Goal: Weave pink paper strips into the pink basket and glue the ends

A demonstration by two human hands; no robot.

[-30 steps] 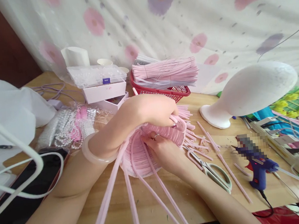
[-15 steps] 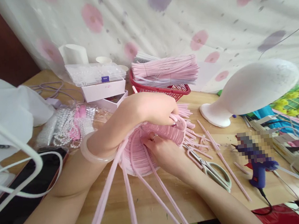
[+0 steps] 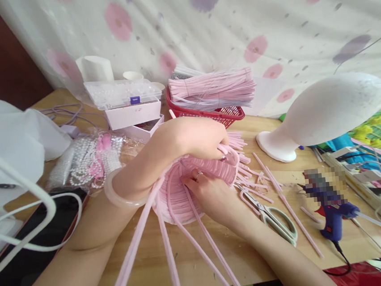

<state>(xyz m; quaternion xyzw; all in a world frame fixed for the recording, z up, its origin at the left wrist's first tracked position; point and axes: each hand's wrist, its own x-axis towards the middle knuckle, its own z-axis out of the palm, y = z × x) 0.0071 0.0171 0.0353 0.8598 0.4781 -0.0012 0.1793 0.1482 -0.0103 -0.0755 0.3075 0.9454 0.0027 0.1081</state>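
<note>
A pink bowl-shaped piece woven from fuzzy pipe cleaners (image 3: 164, 204) is tilted with its hollow side towards me. My left hand (image 3: 198, 135) arches over its far side, fingers curled round the rim at the right; the fingertips are partly hidden. Inside the hollow is my right hand (image 3: 207, 191), a ring on one finger, with thumb and fingers pinched together at a pipe cleaner strand (image 3: 197, 214). Several long pink strands run from the piece towards me, past the table's front edge. Green-handled scissors (image 3: 279, 224) lie open beside my right forearm.
A blue glue gun (image 3: 332, 219) and a white foam head (image 3: 335, 108) are on the right. Behind my hands stands a red basket (image 3: 204, 114) of pipe cleaner bundles. Bagged pearl beads (image 3: 87, 159), a dark tablet-like slab (image 3: 30, 262) and white cable (image 3: 78, 216) occupy the left.
The view has shifted very slightly, moving objects on the right a little further right. Both hands keep nearly the same pose on the pink woven piece.
</note>
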